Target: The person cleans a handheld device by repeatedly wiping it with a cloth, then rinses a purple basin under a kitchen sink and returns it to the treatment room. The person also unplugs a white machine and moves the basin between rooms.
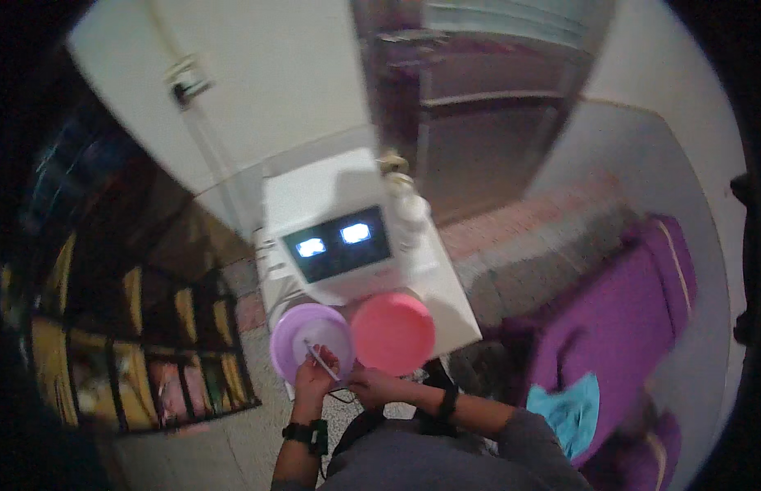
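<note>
Over the near edge of a purple plastic basin [283, 344], my left hand [316, 371] holds a thin pale stick-like object [322, 361], slanting across the palm. The upturned fingers have a reddish look; whether something small lies in them cannot be told. My right hand [369, 385] is at the lower end of the thin object, its fingers bent; blur hides whether they grip it. To the right of the purple basin stands a pink plastic basin [394, 334]. Both basins are at the near edge of a white table [457, 307].
Behind the basins is a white device with a dark panel [337, 244] and two bright displays. White containers [412, 208] stand to its right. A purple sofa [607, 325] with a turquoise cloth [570, 408] is at right, a shelf rack [141, 368] at left.
</note>
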`<state>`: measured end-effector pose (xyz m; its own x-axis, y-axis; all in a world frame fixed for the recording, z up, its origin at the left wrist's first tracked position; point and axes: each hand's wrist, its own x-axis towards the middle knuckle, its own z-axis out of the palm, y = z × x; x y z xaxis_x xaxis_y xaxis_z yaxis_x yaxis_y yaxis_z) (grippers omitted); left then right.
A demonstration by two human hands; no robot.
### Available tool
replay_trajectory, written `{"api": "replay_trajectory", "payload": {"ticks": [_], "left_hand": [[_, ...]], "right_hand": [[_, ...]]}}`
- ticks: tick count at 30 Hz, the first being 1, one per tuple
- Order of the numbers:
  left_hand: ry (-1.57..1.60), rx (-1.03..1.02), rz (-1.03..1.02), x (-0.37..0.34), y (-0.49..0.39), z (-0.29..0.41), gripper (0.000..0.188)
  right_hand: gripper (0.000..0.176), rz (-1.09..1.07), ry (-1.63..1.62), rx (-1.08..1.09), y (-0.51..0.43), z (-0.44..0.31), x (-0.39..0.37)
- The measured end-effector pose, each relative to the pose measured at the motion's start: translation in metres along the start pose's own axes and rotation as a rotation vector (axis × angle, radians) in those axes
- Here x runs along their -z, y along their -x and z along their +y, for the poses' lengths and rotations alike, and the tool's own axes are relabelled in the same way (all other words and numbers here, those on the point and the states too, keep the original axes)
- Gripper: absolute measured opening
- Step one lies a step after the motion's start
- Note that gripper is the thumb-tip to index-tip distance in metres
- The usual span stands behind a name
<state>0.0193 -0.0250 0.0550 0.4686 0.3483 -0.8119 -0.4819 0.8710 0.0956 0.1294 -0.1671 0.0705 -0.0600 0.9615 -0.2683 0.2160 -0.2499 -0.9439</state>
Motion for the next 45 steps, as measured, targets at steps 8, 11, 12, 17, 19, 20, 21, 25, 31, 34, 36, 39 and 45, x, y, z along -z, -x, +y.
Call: {"api": "replay_trajectory", "payload": {"ticks": [8, 11, 12, 17, 19, 20, 21, 25, 31, 34, 36, 39, 45], "left_hand": [[-0.427, 0.260, -0.060, 0.031, 0.004, 0.060, 0.024], [-0.406, 0.448, -0.242, 0.037, -0.010, 0.079, 0.026], [-0.498, 0.481, -0.321, 0.040, -0.014, 0.082, 0.026], [-0.946, 0.140, -0.124, 0.042, -0.009, 0.085, 0.030], [-0.733, 0.207, -0.057, 0.034, -0.001, 0.081, 0.031], [-0.596, 0.271, -0.009, 0.030, 0.004, 0.077, 0.031], [-0.592, 0.281, -0.015, 0.026, 0.008, 0.074, 0.033], [-0.597, 0.246, -0.051, 0.020, 0.030, 0.076, 0.039], [-0.789, 0.321, -0.262, 0.021, 0.060, 0.084, 0.032], [-0.928, 0.185, -0.391, 0.030, 0.081, 0.078, 0.028], [-0.892, 0.170, -0.547, 0.035, 0.096, 0.074, 0.025], [-0.889, 0.147, -0.494, 0.035, 0.112, 0.075, 0.025], [-0.609, 0.345, -0.285, 0.033, 0.098, 0.093, 0.022]], "right_hand": [[0.021, 0.356, 0.118, 0.009, -0.002, -0.033, -0.090], [0.024, 0.611, 0.149, 0.040, 0.029, -0.023, -0.100], [0.024, 0.591, 0.104, -0.053, 0.042, -0.017, -0.102], [0.021, 1.059, -0.464, -0.225, 0.115, 0.021, -0.132], [0.020, 1.275, -0.248, -0.321, 0.156, 0.046, -0.138], [0.020, 1.317, -0.096, -0.463, 0.185, 0.059, -0.138], [0.021, 1.454, -0.097, -0.527, 0.213, 0.072, -0.135], [0.023, 2.049, 0.155, -0.811, 0.325, 0.110, -0.099], [0.045, 2.143, 0.411, -1.050, 0.419, 0.140, -0.053], [0.030, 1.917, 0.450, -1.022, 0.425, 0.140, -0.044], [0.024, 1.807, 0.469, -1.116, 0.431, 0.122, -0.038], [0.024, 1.659, 0.908, -1.014, 0.447, 0.061, -0.025], [0.030, 1.978, 1.159, -0.390, 0.452, -0.095, -0.046]]}}
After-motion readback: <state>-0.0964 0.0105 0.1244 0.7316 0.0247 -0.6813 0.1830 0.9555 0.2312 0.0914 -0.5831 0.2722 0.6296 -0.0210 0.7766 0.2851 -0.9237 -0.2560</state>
